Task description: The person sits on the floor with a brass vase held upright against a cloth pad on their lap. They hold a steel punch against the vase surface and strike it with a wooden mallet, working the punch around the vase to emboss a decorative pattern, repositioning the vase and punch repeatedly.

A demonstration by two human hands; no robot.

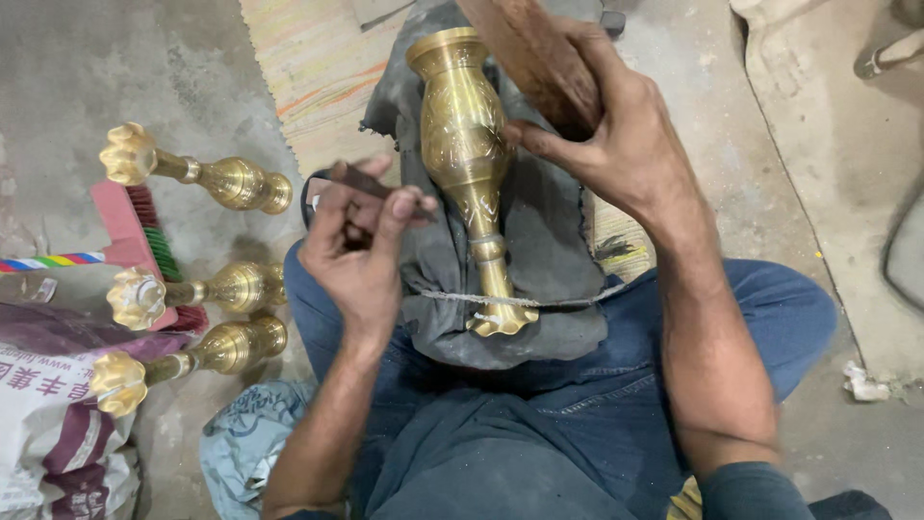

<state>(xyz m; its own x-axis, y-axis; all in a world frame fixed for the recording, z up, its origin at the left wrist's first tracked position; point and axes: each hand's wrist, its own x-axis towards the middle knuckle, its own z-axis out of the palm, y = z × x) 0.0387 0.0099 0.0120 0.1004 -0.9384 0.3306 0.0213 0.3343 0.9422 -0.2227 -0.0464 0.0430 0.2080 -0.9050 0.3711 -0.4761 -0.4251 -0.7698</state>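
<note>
Head view, looking down at a seated person in blue jeans (770,318). Nearest, at 6 o'clock of the frame, a dark grey cloth (539,241) is draped across the lap. A brass vase (467,144) lies on this cloth, flared scalloped foot toward the person at 6 o'clock, mouth pointing to 12 o'clock. Its body is polished gold-coloured metal with engraved leaf-like patterns on the bulge, a slim stem with a pale band, and a smooth rim. A light string (577,300) crosses the cloth beside the foot.

At 9 o'clock of the vase, the left hand (361,246) pinches a short dark tool (361,180) between thumb and fingers, its tip near the stem. At 2 o'clock of the vase, the right hand (616,125) grips a brown wooden mallet (534,53), fingers curled, the thumb touching the vase body.

Farther out, at 9 o'clock of the frame, three similar brass vases (197,178) lie on the concrete floor (115,58) beside a red brush (135,231) and a printed sack (48,414). A striped mat (308,67) lies at 11 o'clock.
</note>
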